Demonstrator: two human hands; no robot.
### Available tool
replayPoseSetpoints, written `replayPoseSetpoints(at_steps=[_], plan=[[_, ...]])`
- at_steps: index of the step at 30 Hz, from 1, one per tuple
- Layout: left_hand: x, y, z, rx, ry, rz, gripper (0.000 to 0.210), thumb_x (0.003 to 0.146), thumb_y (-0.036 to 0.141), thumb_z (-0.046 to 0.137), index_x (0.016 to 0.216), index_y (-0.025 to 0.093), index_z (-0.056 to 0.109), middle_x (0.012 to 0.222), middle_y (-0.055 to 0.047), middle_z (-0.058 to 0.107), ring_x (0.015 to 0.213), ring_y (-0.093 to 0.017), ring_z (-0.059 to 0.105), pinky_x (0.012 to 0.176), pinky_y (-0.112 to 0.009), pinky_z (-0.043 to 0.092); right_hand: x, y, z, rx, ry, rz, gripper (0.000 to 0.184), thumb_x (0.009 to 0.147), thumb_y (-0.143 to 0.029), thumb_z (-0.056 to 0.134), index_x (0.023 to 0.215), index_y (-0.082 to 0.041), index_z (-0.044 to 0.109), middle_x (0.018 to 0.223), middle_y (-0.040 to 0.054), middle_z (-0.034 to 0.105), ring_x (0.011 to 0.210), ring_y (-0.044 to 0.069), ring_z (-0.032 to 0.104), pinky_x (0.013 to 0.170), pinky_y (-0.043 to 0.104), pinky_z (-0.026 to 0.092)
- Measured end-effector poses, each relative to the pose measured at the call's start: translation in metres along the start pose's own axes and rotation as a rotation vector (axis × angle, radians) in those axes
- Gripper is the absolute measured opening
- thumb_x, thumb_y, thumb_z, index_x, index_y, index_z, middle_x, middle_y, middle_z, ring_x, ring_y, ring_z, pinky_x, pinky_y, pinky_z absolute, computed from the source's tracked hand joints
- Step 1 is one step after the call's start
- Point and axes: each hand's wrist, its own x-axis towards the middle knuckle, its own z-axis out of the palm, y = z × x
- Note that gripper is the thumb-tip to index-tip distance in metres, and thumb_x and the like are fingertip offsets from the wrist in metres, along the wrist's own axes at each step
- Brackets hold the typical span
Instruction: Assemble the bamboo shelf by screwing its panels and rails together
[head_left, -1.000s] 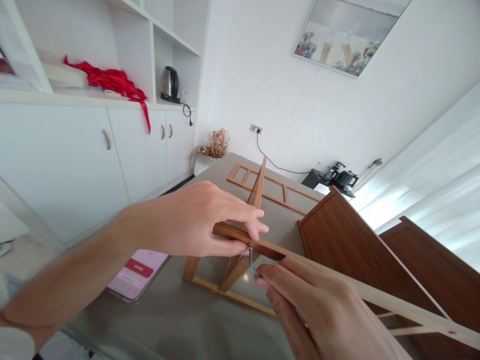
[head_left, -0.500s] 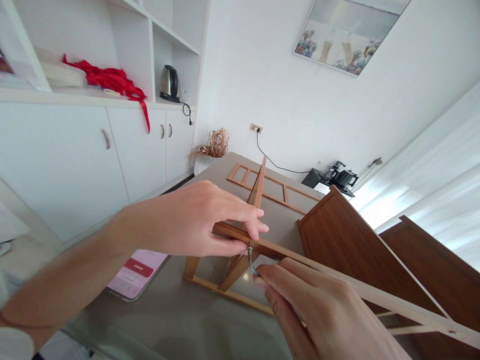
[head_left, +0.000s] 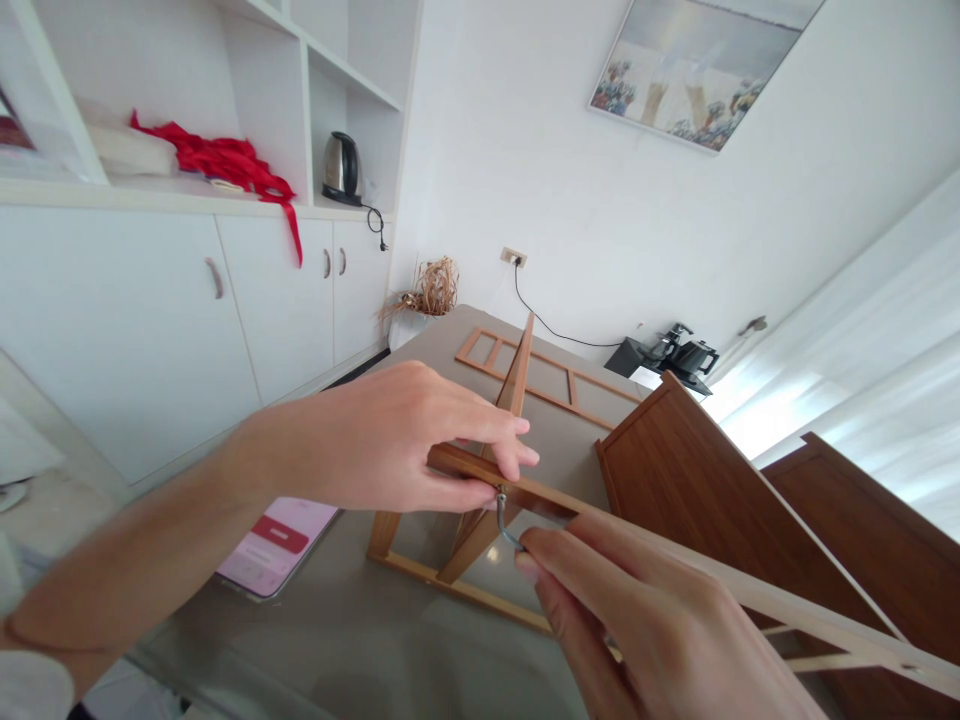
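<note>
My left hand (head_left: 390, 440) is closed on the near end of a long wooden rail (head_left: 541, 497), with its thumb below and fingers over the top. Beside the thumb tip, a small bolt head (head_left: 502, 490) shows on the rail's side. An Allen key (head_left: 504, 525) meets the bolt, and my right hand (head_left: 645, 600) pinches the key's bent far end between thumb and forefinger. The rail belongs to a standing wooden frame; its lower bar (head_left: 480, 595) rests on the table. A slanting wooden panel (head_left: 517, 375) rises behind my left fingers.
On the grey table (head_left: 420, 650) lie a phone (head_left: 274, 555) at left and a flat ladder-like wooden frame (head_left: 574, 388) at the back. Brown wooden panels (head_left: 675, 480) stand at right. Farther off are a black kettle set (head_left: 686, 355) and a dried plant (head_left: 435, 287).
My right hand has shifted slightly to the right, and the Allen key's bent end has moved with it. My left hand keeps its hold on the rail.
</note>
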Motion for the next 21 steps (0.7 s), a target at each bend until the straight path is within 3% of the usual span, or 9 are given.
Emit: replayPoseSetpoints(at_steps=[21], plan=[[0.0004,-0.0008,0.0001,-0.001,-0.017,-0.003,0.018,0.086,0.020,0.066,0.103,0.027,0.068,0.119,0.002,0.074,0.125,-0.019,0.062,0.096,-0.024,0.054,0.0020,0.0022,-0.0080,0.016,0.035,-0.018,0.028,0.101,-0.027,0.046,0.086,-0.023,0.069,0.074,0.0015,0.061,0.056,0.009,0.060,0.054,0.017,0.049]])
